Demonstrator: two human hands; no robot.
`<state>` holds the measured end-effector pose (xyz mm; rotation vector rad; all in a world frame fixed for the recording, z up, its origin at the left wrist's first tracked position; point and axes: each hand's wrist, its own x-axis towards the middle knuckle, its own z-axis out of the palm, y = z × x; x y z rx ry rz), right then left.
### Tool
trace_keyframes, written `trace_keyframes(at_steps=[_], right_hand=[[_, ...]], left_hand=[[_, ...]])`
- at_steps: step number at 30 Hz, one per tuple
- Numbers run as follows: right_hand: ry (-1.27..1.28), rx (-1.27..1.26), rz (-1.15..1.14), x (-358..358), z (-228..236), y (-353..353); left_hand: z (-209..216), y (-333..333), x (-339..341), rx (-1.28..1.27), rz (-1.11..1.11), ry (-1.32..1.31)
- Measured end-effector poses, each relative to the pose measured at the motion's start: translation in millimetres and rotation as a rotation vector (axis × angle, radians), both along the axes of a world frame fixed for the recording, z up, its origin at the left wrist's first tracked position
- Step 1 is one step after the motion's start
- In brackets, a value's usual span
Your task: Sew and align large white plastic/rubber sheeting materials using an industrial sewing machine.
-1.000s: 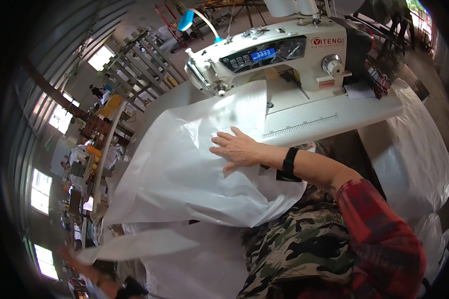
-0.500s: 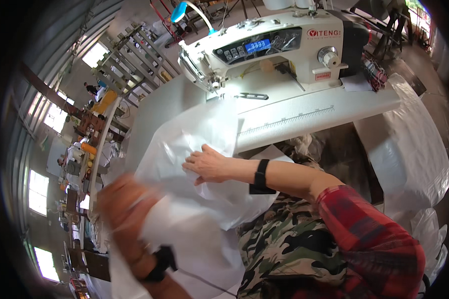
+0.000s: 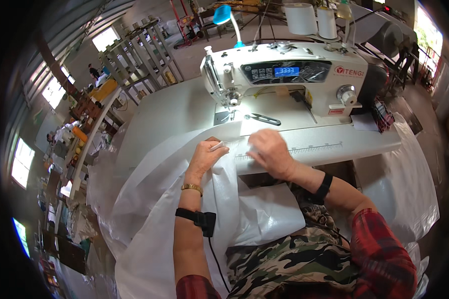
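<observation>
A large white plastic-like sheet [image 3: 184, 219] drapes over the table's front edge and down across my lap. My left hand [image 3: 207, 157] is closed in a pinch on a folded edge of it, just in front of the sewing machine's needle area. My right hand [image 3: 272, 152] is to the right, over the table's front edge; its fingers are curled and slightly smeared, and what they hold is hidden. Beyond both hands stands a white sewing machine [image 3: 284, 70] with a lit display. A dark pair of thread snips [image 3: 264, 119] lies on its bed beside the needle.
The pale table [image 3: 159, 117] has a ruler scale [image 3: 309, 149] along its front. A blue lamp [image 3: 223, 15] and white thread cones [image 3: 300, 19] rise behind the machine. More white sheeting [image 3: 409, 179] hangs at the right. Cluttered shelving [image 3: 95, 129] stands at the left.
My left hand has come up from the lower left to the sheet's edge near the needle. My right hand has moved right and farther away. The sheet is gathered differently, and the view has shifted.
</observation>
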<state>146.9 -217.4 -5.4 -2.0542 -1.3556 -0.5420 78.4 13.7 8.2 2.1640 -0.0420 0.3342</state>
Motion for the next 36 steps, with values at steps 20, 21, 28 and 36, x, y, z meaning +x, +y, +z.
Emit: trace_keyframes(at_steps=[20, 21, 28, 36], right_hand=[[0.648, 0.561, 0.321, 19.1, 11.0, 48.6], [0.735, 0.569, 0.382, 11.4, 16.5, 45.8], [0.344, 0.417, 0.426, -39.9, 53.3, 26.5], [0.197, 0.249, 0.540, -57.7, 82.8, 1.9]], left_hand=[[46.1, -54.2, -63.9, 0.102, 0.013, -0.232], [53.8, -61.3, -72.2, 0.162, 0.001, -0.286], [88.8, -87.0, -110.9, 0.372, 0.223, -0.480], [99.8, -81.6, -127.9, 0.168, 0.139, -0.438]])
